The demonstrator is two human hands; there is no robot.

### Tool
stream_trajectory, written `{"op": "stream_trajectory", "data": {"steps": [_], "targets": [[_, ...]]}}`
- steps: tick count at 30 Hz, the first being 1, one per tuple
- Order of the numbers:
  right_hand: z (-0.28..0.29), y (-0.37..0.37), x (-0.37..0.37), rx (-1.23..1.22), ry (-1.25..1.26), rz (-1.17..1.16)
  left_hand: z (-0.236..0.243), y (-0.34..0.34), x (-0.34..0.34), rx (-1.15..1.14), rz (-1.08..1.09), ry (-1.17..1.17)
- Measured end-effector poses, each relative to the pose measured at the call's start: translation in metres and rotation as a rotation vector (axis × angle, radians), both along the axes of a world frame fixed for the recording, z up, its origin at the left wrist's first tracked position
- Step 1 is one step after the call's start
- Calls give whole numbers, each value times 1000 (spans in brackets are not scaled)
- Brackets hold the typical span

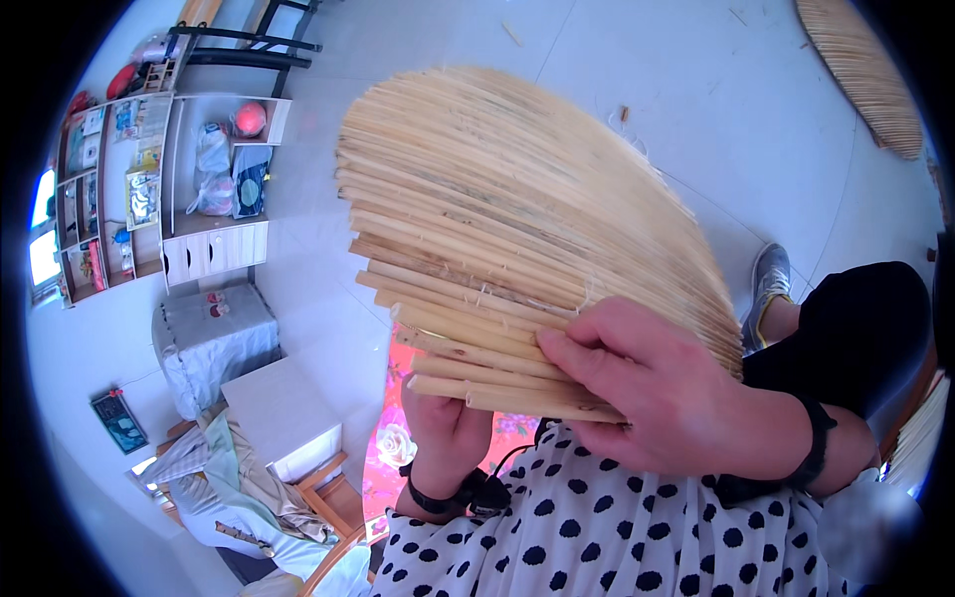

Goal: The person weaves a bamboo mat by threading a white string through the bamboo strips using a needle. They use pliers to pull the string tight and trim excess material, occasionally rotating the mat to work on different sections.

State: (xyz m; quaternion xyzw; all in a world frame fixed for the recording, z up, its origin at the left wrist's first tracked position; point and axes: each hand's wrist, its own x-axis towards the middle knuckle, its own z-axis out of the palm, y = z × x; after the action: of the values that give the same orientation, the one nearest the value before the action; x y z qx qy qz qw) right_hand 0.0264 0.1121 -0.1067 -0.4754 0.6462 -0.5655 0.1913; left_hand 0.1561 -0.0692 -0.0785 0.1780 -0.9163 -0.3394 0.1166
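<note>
A large panel of pale plant stalks (517, 189), laid side by side and apparently tied with thread, spreads out in front of me. Its far edge is rounded. Stalk ends stick out unevenly on the near left side. My right hand (667, 388) is closed over the near stalks, thumb and index finger pressing on them from above. Under the near left corner, my left hand (448, 428) grips the stalks from below; most of its fingers are hidden behind them. Bits of light thread show near my right fingertips.
Another stalk panel (865, 80) lies on the floor at the far right. Small stalk scraps (624, 113) are scattered on the tiles. Shelves (129, 199), a covered box (219, 328) and piled cloth (249, 497) stand on the left. A floral red cloth (383, 448) lies beneath my left wrist.
</note>
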Motion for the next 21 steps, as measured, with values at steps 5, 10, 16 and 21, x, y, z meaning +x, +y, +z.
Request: {"op": "stream_trajectory", "data": {"steps": [5,10,16,21], "targets": [[-5,-1,-1,11,67,-90,-8,16,-23,310,95,91],[6,2,-2,38,37,-116,1,28,-33,698,277,100],[19,4,-20,103,113,-199,12,-1,-48,343,129,93],[44,13,-59,232,215,-153,34,-68,-78,-447,-17,406]]}}
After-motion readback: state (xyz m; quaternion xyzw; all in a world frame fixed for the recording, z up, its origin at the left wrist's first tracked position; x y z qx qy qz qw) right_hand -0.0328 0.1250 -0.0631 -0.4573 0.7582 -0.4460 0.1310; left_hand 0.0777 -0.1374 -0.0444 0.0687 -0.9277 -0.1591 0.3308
